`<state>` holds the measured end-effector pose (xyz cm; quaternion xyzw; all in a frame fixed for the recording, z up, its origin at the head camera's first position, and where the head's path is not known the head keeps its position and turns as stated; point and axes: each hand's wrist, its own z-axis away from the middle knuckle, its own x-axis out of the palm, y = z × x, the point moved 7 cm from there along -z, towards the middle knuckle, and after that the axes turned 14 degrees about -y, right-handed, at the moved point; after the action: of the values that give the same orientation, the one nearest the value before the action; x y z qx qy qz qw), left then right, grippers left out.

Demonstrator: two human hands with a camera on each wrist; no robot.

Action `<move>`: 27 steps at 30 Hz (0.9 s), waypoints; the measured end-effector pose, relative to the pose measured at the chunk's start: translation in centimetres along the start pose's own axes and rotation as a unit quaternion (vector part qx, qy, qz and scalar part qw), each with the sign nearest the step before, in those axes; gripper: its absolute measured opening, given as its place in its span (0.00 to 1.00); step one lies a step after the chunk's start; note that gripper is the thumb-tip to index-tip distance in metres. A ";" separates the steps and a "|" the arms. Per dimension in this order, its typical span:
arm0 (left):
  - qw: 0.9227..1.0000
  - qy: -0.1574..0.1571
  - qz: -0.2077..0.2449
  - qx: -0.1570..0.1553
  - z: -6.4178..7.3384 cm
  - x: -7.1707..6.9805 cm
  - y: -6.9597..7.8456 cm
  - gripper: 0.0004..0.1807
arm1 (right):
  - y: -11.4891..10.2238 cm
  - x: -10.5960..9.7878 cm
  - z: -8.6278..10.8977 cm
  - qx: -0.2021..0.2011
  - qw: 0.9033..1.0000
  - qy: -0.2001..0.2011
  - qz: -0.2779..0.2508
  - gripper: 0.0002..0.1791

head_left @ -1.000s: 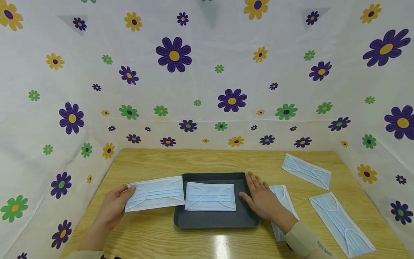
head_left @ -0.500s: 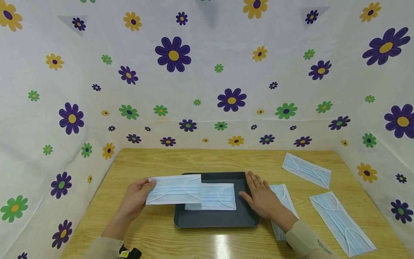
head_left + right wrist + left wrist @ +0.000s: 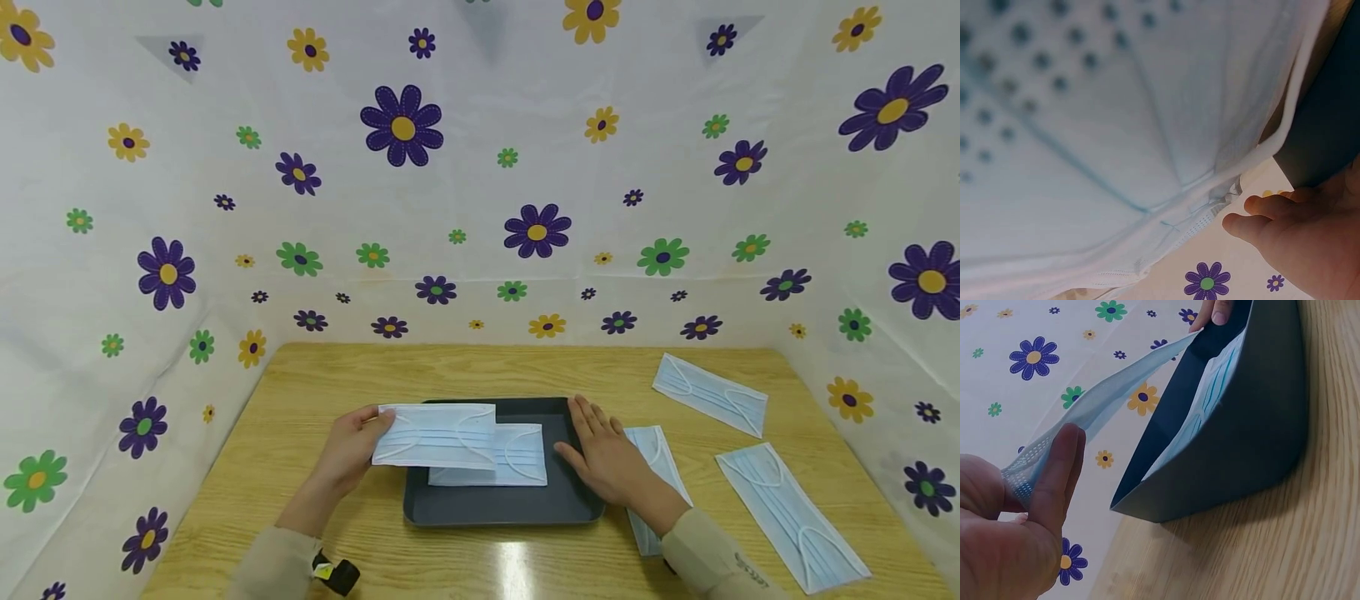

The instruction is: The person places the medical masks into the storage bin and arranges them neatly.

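Note:
My left hand [image 3: 348, 446] pinches a pale blue face mask [image 3: 435, 435] by its left edge, thumb on top. The held mask hangs over the left part of a dark grey tray [image 3: 510, 508]. Flat in that tray lies a second face mask [image 3: 522, 458], its left part covered by the held one in the head view. In the left wrist view the held mask [image 3: 1104, 394] slants up from the fingers, above the tray wall [image 3: 1222, 450]. With fingers extended, my right hand [image 3: 611, 462] rests along the tray's right rim.
Three more face masks lie on the wooden table [image 3: 360, 542]: one [image 3: 651, 475] partly under the right forearm, one at the back right [image 3: 708, 394], one at the front right [image 3: 791, 517]. A flower-printed white cloth [image 3: 480, 192] surrounds the table's back and sides.
My left hand has carried its mask rightward, from beside the tray to over it, overlapping the mask inside. My right hand has stayed on the rim.

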<state>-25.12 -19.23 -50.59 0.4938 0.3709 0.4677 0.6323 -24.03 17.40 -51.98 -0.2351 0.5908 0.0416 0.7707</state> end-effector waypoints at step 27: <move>1.000 0.007 0.004 -0.002 -2.6 4.6 0.0 0.20 | 0.2 0.2 -0.1 -0.002 1.000 0.003 -0.002 0.45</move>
<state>-26.20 -14.14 -51.20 0.4903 0.3725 0.4747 0.6289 -24.16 17.50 -52.28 -0.2377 0.5927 0.0403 0.7685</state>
